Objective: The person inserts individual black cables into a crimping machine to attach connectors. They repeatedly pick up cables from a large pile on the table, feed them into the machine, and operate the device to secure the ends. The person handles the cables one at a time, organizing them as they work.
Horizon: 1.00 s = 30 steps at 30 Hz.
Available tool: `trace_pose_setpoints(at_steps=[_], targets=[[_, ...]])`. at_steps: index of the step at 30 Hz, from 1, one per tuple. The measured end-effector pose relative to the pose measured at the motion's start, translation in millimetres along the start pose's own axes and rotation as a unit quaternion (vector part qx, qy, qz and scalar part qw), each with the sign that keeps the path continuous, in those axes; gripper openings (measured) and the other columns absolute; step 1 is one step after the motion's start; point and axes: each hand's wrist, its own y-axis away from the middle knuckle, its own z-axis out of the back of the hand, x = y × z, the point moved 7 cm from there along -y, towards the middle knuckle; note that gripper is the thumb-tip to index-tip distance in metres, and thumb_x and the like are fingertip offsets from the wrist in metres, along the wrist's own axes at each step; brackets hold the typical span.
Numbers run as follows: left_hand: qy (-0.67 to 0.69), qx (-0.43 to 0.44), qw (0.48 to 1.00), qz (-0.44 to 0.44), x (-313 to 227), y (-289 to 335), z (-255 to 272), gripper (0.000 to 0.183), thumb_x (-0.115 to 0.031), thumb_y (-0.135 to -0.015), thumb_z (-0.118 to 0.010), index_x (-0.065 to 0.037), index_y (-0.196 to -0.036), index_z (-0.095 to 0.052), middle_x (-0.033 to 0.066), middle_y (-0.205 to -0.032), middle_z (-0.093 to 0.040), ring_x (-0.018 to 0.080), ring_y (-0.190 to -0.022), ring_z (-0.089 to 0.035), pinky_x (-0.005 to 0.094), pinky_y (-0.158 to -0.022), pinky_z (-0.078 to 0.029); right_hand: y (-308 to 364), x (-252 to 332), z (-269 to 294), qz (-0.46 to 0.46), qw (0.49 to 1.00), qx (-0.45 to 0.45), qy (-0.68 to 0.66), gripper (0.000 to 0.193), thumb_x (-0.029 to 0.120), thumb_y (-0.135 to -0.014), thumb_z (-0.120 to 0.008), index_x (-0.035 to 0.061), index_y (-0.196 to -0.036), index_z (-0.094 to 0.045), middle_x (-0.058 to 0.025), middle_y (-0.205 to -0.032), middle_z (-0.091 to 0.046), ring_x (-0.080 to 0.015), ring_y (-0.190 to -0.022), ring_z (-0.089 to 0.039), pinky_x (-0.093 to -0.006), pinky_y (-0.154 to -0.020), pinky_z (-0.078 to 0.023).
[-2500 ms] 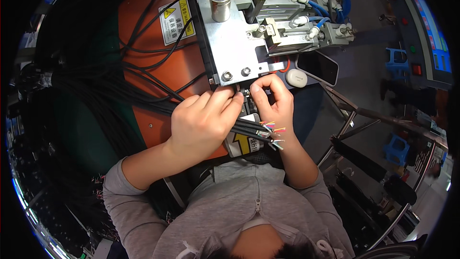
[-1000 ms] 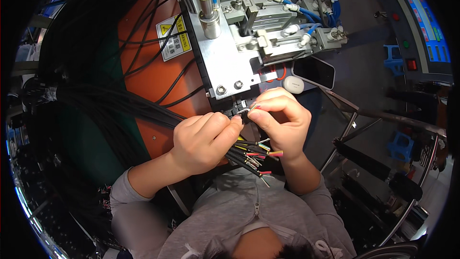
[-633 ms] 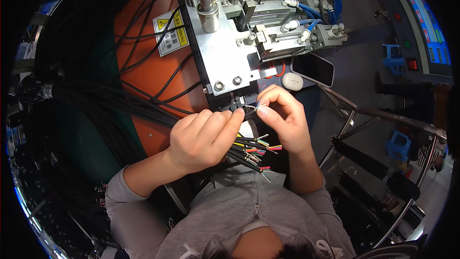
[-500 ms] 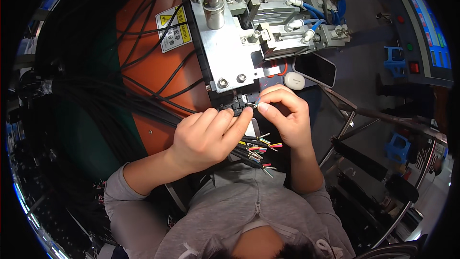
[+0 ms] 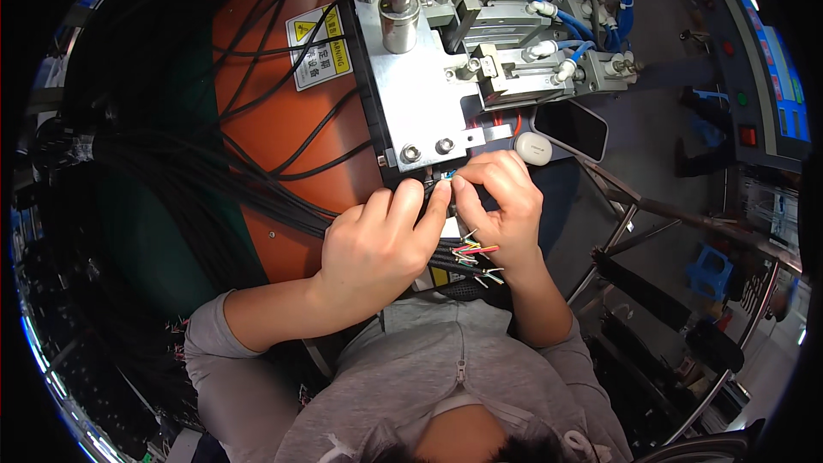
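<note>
My left hand (image 5: 375,227) is closed beneath the front edge of a metal clamp plate (image 5: 416,107), its index fingertip and thumb side close to a small spot with thin wires (image 5: 447,176). From the other side my right hand (image 5: 506,210) pinches these wires between thumb and index finger; a bit of blue and white shows between the fingertips. What my left fingers grip is mostly hidden behind them. Below both hands lie black cables whose stripped ends (image 5: 473,250) fan out in red, yellow, green and white wires.
A bundle of black cables (image 5: 214,173) runs in from the left across an orange panel (image 5: 296,141). Pneumatic cylinders (image 5: 531,26) with blue hoses stand at the back. A phone (image 5: 570,130) and a white rounded case (image 5: 532,148) lie right of the plate. A screen (image 5: 780,77) stands far right.
My right fingertips have moved in closer to my left index finger, covering more of the wires. The whole view has shifted slightly. Fewer stripped cable ends show below my hands.
</note>
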Motion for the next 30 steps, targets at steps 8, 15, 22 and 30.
trace_pose_setpoints(at_steps=[8, 15, 22, 30], targets=[[0.037, -0.08, 0.995, -0.038, 6.9, 0.9, 4.2, 0.025, -0.011, -0.069, -0.061, -0.004, -0.092, -0.067, -0.0002, -0.066, -0.043, 0.0099, -0.055, -0.045, 0.022, -0.044, -0.033, 19.2, -44.8, -21.1, -0.263, 0.934, 0.015, -0.243, 0.005, 0.001, -0.077, -0.057, 0.0, -0.072, -0.055, -0.0032, -0.069, -0.056, -0.0108, -0.064, -0.051, -0.0248, -0.059, -0.04], [0.063, -0.068, 0.996, -0.021, 13.5, -5.3, 6.7, 0.026, -0.007, -0.066, -0.064, -0.003, -0.092, -0.067, 0.0015, -0.077, -0.057, 0.0122, -0.059, -0.055, 0.0241, -0.047, -0.04, 23.0, -46.1, -23.6, -0.278, 0.924, 0.02, -0.261, 0.01, 0.006, -0.082, -0.059, -0.0005, -0.076, -0.054, -0.0007, -0.071, -0.055, -0.0058, -0.065, -0.048, -0.0219, -0.059, -0.039], [0.009, 0.015, 1.0, 0.016, 8.1, 1.4, 4.9, 0.02, -0.006, -0.07, -0.063, -0.001, -0.09, -0.064, 0.0014, -0.073, -0.05, 0.0108, -0.06, -0.056, 0.0231, -0.048, -0.042, 18.9, -39.3, -9.9, -0.206, 0.945, -0.033, -0.251, 0.004, 0.001, -0.082, -0.063, -0.0006, -0.085, -0.061, -0.0035, -0.078, -0.058, -0.009, -0.071, -0.054, -0.0238, -0.066, -0.044], [0.115, -0.06, 0.991, -0.035, 12.5, -6.3, 20.7, 0.025, -0.012, -0.074, -0.065, -0.003, -0.098, -0.066, 0.0031, -0.084, -0.057, 0.0124, -0.067, -0.057, 0.0253, -0.055, -0.043, 3.9, -4.3, 9.5, 0.033, 0.941, 0.073, -0.33, 0.017, 0.001, -0.068, -0.074, 0.0009, -0.085, -0.069, -0.0093, -0.083, -0.067, -0.0208, -0.079, -0.063, -0.0307, -0.072, -0.048]])
